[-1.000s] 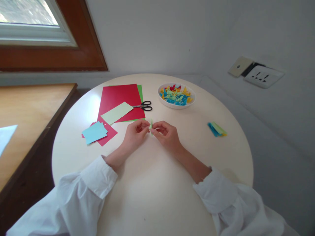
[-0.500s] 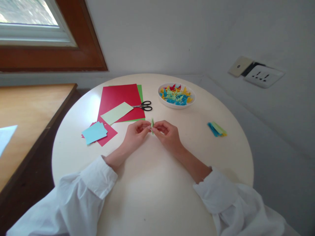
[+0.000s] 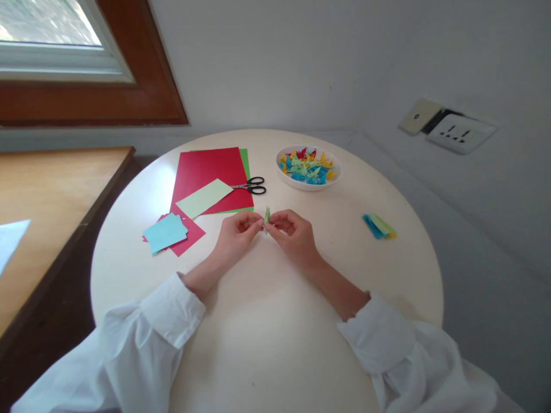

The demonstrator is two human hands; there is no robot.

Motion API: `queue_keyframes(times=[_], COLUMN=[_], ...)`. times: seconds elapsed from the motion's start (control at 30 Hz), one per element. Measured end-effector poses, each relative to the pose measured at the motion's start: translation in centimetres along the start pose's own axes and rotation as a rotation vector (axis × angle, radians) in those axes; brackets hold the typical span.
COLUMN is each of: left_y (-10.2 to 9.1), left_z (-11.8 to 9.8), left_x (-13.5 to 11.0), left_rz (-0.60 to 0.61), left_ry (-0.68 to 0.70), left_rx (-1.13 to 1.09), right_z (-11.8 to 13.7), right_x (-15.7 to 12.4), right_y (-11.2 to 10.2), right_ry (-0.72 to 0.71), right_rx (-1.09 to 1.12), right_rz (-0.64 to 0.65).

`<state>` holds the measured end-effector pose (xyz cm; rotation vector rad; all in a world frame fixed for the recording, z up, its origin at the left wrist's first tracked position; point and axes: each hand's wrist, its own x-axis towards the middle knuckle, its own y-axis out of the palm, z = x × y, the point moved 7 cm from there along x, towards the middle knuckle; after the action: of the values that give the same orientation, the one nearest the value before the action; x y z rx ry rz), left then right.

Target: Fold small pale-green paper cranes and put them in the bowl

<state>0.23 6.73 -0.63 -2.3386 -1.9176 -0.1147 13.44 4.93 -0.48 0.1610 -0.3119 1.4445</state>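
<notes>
Between my fingertips, above the middle of the round table, is a small folded piece of pale green paper (image 3: 267, 215), held on edge. My left hand (image 3: 239, 232) pinches it from the left with thumb and fingers. From the other side my right hand (image 3: 295, 234) grips it the same way. The fingers cover its lower part, so its exact folded shape is hard to make out. Beyond my hands stands a white bowl (image 3: 309, 186) of folded paper cranes (image 3: 306, 166) in blue, yellow, green and red.
Black-handled scissors (image 3: 255, 186) lie by a pale green strip (image 3: 204, 198) on red sheets (image 3: 209, 166). Blue paper squares (image 3: 166, 232) rest on red ones at left. Several folded paper pieces (image 3: 379, 226) lie at right. A wooden desk (image 3: 77, 189) adjoins the round table (image 3: 258, 344).
The folded green paper has turned slightly between my fingertips, its top leaning a little to the right. Both hands stay almost in place.
</notes>
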Motion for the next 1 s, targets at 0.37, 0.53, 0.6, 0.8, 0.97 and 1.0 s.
queue_keyframes(times=[0.37, 0.53, 0.6, 0.8, 0.97, 1.0], left_y=[0.0, 0.0, 0.1, 0.3, 0.3, 0.3], left_z=[0.4, 1.2, 1.4, 1.4, 1.3, 1.4], left_x=[0.1, 0.3, 0.3, 0.3, 0.3, 0.3], left_rz=[0.006, 0.025, 0.041, 0.058, 0.066, 0.064], left_ry=[-0.039, -0.052, -0.055, -0.078, -0.061, -0.056], left_rx=[-0.053, -0.117, -0.145, -0.179, -0.16, -0.159], right_z=[0.0, 0.1, 0.2, 0.2, -0.4, -0.5], right_x=[0.0, 0.0, 0.0, 0.0, 0.0, 0.1], right_y=[0.1, 0.0, -0.1, -0.1, -0.3, -0.3], right_ry=[-0.011, -0.042, -0.053, -0.051, 0.02, 0.028], right_rx=[-0.021, -0.054, -0.064, -0.056, 0.025, 0.027], right_rz=[0.008, 0.005, 0.0, -0.008, -0.04, -0.047])
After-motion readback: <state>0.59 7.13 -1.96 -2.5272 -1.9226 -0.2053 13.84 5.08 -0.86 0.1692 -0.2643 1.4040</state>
